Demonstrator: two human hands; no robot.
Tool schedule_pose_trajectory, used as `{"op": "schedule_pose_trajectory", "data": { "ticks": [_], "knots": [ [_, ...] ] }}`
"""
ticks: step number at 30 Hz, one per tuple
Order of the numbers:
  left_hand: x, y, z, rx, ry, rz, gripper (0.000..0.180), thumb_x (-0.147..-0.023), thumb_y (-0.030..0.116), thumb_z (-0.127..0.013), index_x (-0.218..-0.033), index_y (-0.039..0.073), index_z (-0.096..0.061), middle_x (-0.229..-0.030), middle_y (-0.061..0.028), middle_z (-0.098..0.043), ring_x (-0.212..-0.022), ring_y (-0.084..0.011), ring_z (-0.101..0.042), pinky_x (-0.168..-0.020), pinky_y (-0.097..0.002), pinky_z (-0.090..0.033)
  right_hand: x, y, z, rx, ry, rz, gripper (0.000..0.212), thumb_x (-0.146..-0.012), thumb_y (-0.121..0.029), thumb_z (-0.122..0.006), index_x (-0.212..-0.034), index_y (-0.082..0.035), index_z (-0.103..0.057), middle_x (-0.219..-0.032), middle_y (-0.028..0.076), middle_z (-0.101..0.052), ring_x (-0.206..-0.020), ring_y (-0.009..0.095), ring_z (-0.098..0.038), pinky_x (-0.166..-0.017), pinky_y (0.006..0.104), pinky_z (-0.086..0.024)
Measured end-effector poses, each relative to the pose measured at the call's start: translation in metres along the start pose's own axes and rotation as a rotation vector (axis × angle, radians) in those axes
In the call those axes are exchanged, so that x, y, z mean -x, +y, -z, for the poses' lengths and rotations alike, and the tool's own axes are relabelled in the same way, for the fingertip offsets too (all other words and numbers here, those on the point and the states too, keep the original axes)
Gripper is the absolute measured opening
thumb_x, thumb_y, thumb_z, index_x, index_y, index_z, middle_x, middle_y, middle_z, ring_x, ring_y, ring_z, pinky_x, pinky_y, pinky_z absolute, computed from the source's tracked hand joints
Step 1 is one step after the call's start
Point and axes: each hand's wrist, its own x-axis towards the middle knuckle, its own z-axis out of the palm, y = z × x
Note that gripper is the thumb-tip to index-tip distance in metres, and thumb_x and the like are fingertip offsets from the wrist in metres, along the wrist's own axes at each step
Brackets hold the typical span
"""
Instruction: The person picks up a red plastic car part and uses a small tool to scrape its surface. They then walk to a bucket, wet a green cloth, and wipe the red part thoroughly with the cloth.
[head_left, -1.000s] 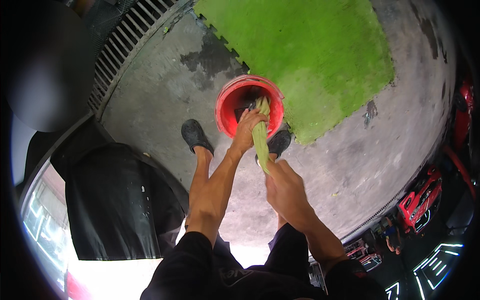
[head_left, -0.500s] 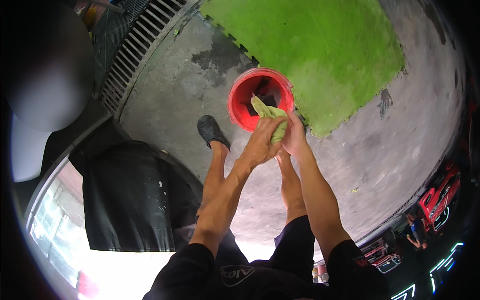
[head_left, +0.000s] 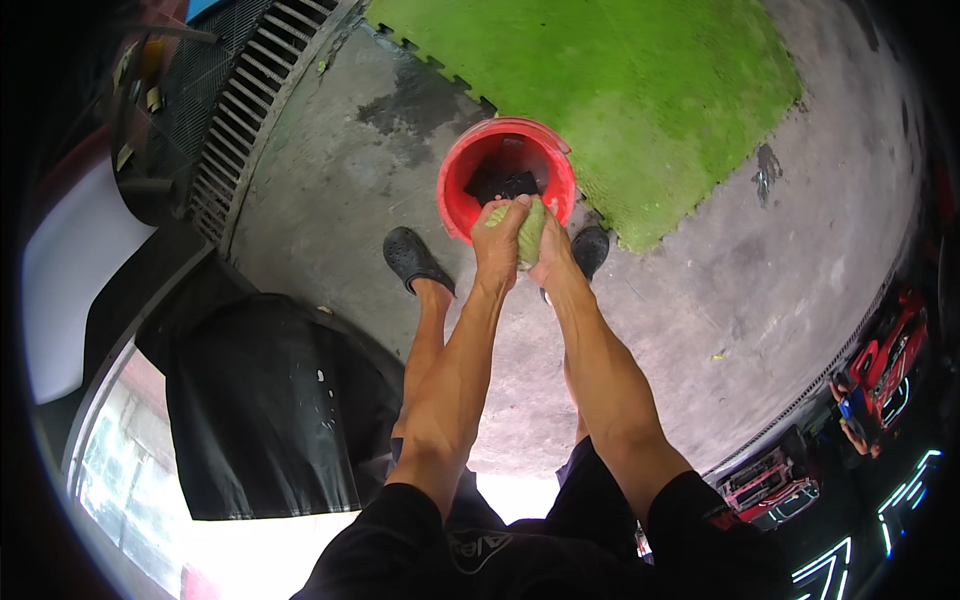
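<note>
A yellow-green cloth [head_left: 531, 236] is bunched up between my two hands over the near rim of a red bucket [head_left: 453, 190]. My left hand [head_left: 496, 243] grips the cloth from the left, its thumb pressed across the top. From the other side my right hand [head_left: 553, 250] is wrapped round it, most of its fingers hidden. Inside the bucket lie dark, flat-edged pieces [head_left: 518, 185], whose kind I cannot make out.
The bucket stands on grey concrete [head_left: 350, 170] beside a green mat [head_left: 620, 110]. My feet in dark clogs [head_left: 410, 257] flank it. A drain grate [head_left: 240, 115] runs at the left, near a black cover [head_left: 265, 410]. A person [head_left: 855, 415] and red vehicles [head_left: 895, 350] are far right.
The cloth's loose end has been gathered in, and it is now a compact bundle. My hands have come side by side round it, a little left of before. The view has shifted slightly.
</note>
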Motion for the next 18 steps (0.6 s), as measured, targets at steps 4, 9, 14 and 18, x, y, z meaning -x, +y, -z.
{"op": "schedule_pose_trajectory", "data": {
  "ticks": [4,9,14,18],
  "knots": [
    [-0.012,-0.012,-0.005,0.077,0.117,-0.030,0.012,-0.083,0.006,-0.067,-0.094,0.003,-0.063,-0.078,-0.0042,-0.061,-0.072,-0.0151,-0.060,-0.070,-0.0305,-0.051,-0.007,-0.004,0.003,0.106,0.085,-0.043,0.036,-0.102,-0.043,-0.051,-0.115,-0.012,-0.065,-0.104,0.003,-0.069,-0.092,0.020,-0.068,-0.079,0.0364,-0.057],
    [-0.020,-0.028,0.013,-0.371,0.302,-0.506,0.026,-0.083,0.001,-0.061,-0.108,0.001,-0.054,-0.093,-0.0059,-0.057,-0.081,-0.0149,-0.056,-0.080,-0.0289,-0.050,0.028,-0.022,-0.031,0.114,0.057,-0.218,0.044,-0.100,-0.052,-0.051,-0.117,-0.014,-0.066,-0.112,0.005,-0.071,-0.097,0.020,-0.068,-0.085,0.0379,-0.056],
    [0.012,-0.011,-0.006,-0.237,-0.082,-0.418,0.039,-0.084,-0.005,-0.056,-0.124,-0.003,-0.056,-0.118,-0.0162,-0.066,-0.111,-0.0225,-0.063,-0.099,-0.0333,-0.048,0.048,-0.035,-0.039,-0.005,-0.029,-0.295,0.054,-0.093,-0.065,-0.057,-0.112,-0.015,-0.067,-0.113,0.007,-0.069,-0.096,0.022,-0.068,-0.086,0.0395,-0.056],
    [0.027,0.007,-0.021,-0.146,-0.108,-0.360,0.029,-0.090,-0.002,-0.058,-0.120,-0.003,-0.059,-0.110,-0.0141,-0.069,-0.106,-0.0215,-0.065,-0.096,-0.0328,-0.049,0.033,-0.024,-0.027,-0.225,-0.145,-0.149,0.043,-0.099,-0.056,-0.055,-0.105,-0.014,-0.064,-0.102,0.006,-0.068,-0.094,0.020,-0.067,-0.085,0.0362,-0.056]
  ]
}}
